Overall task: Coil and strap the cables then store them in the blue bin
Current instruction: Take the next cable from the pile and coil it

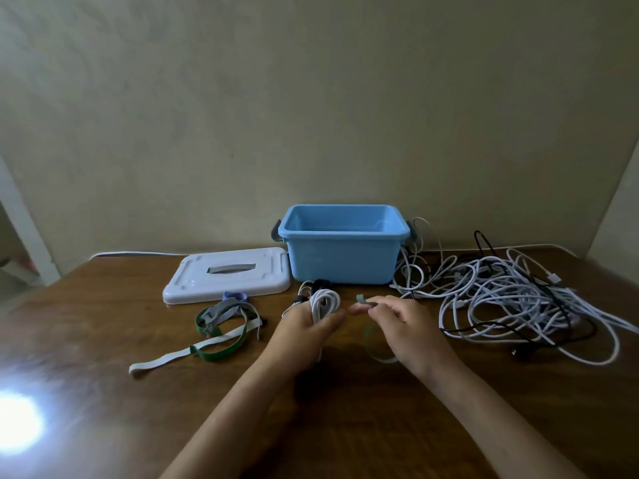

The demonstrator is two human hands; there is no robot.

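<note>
Brown table (103,340): your left hand (304,326) grips a white coil (323,302) (neat loops), right hand (397,323) pinches a green strap (361,299); blue bin (342,257) open.

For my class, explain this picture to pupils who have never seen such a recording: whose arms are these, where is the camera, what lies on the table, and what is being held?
There is no machine: a person wears a camera on the head, looking down at their own arms. The left hand grips a coiled white cable. The right hand pinches a green strap. On the wooden table stand an open blue bin, its white lid lying beside it, spare straps on the left, and a tangled pile of cables on the right.
</note>
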